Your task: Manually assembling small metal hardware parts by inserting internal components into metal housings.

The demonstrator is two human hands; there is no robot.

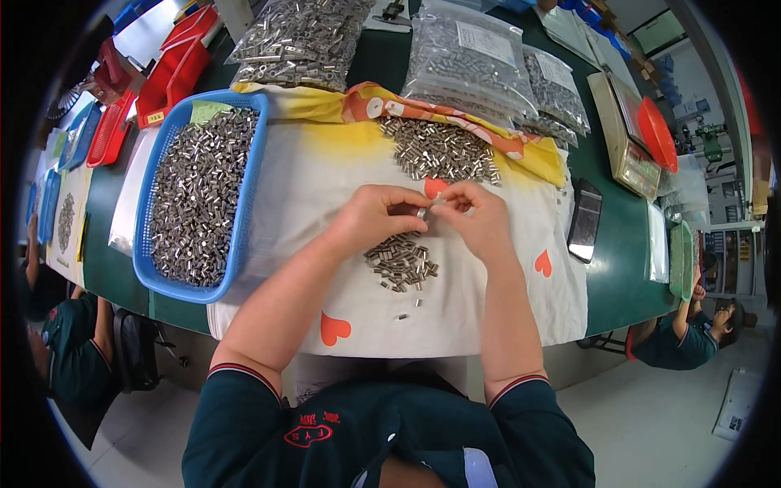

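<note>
Over the middle of the cloth, my left hand (pixel 376 218) pinches a small metal sleeve (pixel 422 214) between thumb and fingertips. Close beside it, my right hand (pixel 476 218) has thumb and fingers drawn together near that sleeve; what they grip, if anything, is too small to make out. Below my hands lies a small pile of short silvery metal sleeves (pixel 400 264), with a couple of loose ones nearer me. A larger heap of sleeves (pixel 439 152) rests beyond my hands. On the left, a blue plastic basket (pixel 145 220) is filled with many more.
A white cloth with red hearts (pixel 281 211) covers the green table. Bags of metal parts (pixel 468 61) stand along the back. A phone (pixel 584 220) and a scale (pixel 622 134) are on the right; red bins (pixel 175 77) at far left. Other people sit on both sides.
</note>
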